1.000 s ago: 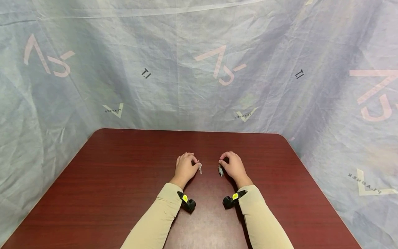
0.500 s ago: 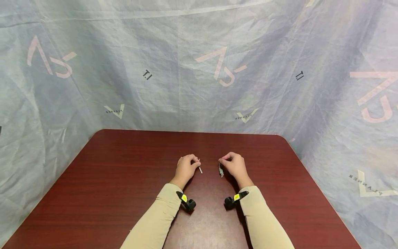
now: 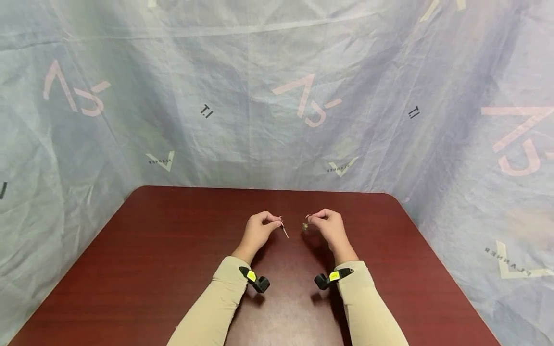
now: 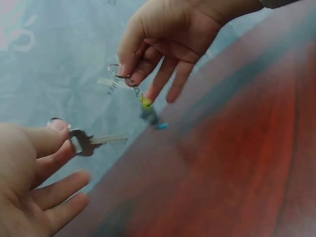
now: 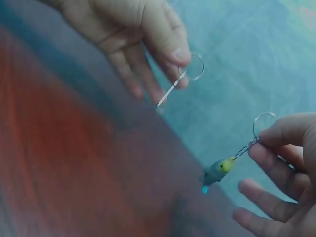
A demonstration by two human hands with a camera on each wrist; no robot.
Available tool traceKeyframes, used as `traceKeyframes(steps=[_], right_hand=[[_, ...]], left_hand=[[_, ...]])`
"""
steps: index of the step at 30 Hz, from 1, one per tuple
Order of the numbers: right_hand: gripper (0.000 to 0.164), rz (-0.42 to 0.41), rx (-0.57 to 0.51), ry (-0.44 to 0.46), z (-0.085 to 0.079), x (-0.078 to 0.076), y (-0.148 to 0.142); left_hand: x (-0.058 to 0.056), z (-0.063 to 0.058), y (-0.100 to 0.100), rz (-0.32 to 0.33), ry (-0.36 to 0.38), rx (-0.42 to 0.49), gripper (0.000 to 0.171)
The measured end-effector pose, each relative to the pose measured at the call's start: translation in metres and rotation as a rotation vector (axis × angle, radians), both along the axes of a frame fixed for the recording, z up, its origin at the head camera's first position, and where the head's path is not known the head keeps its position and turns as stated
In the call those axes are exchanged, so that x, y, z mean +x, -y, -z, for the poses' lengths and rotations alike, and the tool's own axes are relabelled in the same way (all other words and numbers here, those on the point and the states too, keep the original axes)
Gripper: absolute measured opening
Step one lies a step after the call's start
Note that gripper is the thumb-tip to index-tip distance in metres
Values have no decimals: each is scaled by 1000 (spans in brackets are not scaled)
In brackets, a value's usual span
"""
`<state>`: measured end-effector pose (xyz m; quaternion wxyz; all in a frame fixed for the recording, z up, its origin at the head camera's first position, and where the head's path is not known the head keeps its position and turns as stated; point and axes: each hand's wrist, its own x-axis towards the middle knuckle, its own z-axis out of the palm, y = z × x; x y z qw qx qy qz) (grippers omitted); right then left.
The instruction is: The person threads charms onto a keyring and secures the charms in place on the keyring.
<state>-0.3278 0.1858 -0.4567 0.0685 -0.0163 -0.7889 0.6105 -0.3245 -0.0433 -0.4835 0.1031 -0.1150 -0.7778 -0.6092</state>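
My left hand (image 3: 258, 231) pinches a key ring (image 5: 198, 66) between thumb and index finger. From that ring a silver key (image 4: 88, 143) slants down toward the right. Across a small gap my right hand (image 3: 332, 229) pinches the split ring (image 5: 261, 120) of a keychain. On its short chain dangles a small grey bird figure (image 5: 216, 172) with a yellow head and a blue tip. In the left wrist view, the figure (image 4: 149, 114) hangs below the right thumb and index finger. Both hands are lifted above the table, and the key and bird keychain are apart.
The dark red wooden table (image 3: 173, 254) extends around both arms. A grey-blue cloth sheet (image 3: 216, 134) with printed letters closes off the back and both sides. Black wrist cameras (image 3: 261, 283) are strapped over beige sleeves.
Both hands have risen a little from the table, carrying the key and the bird keychain. The key has swung outward to the right. The head view has tilted slightly upward.
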Motion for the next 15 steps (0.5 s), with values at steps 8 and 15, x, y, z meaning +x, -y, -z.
traceKeyframes(steps=[8,15], right_hand=[[8,-38,-155,16,-29,2,13],[9,-30,-129,-104,-58,13,27]], left_hand=[[3,-27,2,88,78,292,11],[9,-52,6,123,55,352,17]])
